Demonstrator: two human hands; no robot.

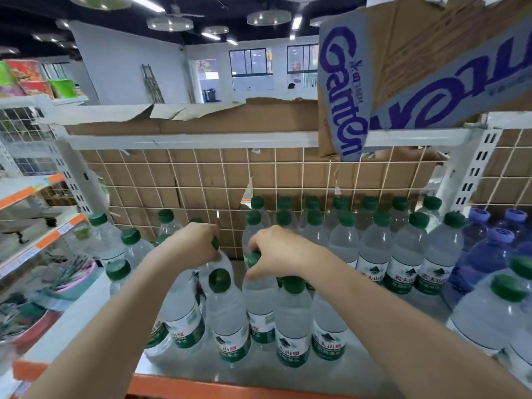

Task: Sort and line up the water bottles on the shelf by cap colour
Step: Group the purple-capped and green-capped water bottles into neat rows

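On the left part of the shelf (pixel 236 367) a few green-capped bottles (pixel 131 249) were seen standing loosely and unevenly, well apart from the tidy block, presumably not yet lined up. Just right of them, the left hand (pixel 195 243) was closed as a grip round the neck of one green-capped bottle (pixel 218 263), its cap almost wholly hidden by the fingers; holding it at the top probably allowed it to be lifted clear of its neighbours. Beside it, the right hand (pixel 276 254) was curled over the cap of a second bottle (pixel 254 280) in the same way. Further right, even rows of green caps (pixel 383 218) were ranged against the wire back panel (pixel 290 174), apparently already sorted. At the far right, purple-capped bottles (pixel 502 234) were kept together as a separate colour group.
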